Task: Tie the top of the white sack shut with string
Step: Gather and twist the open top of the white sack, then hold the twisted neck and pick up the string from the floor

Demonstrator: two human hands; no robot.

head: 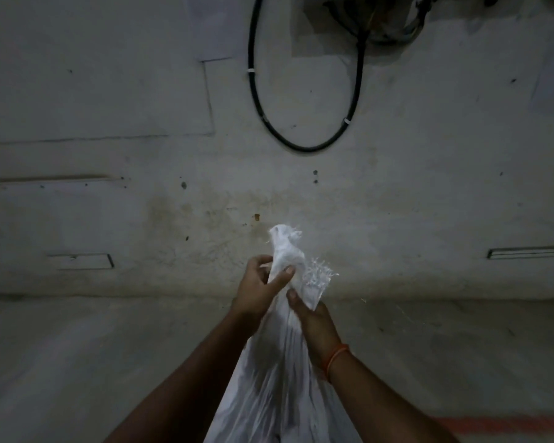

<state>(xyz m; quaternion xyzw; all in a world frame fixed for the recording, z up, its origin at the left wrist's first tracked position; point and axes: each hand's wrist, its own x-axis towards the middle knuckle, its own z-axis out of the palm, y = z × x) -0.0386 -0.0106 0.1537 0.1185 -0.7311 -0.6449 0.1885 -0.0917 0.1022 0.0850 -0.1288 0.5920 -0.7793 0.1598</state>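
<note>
The white sack (279, 378) stands in front of me, its woven top gathered into a narrow twisted neck that rises to about the middle of the view. My left hand (259, 289) grips the neck from the left, thumb laid across the fabric. My right hand (314, 324) holds the neck just below, from the right, an orange band on its wrist. Frayed white strands (319, 274) stick out to the right of the neck above my right hand. I cannot tell whether any of them is the string.
A stained grey concrete wall (173, 187) fills the background, meeting the floor (77, 362) behind the sack. A black cable loop (304, 145) hangs on the wall above. A faint red stripe (509, 425) marks the floor at lower right.
</note>
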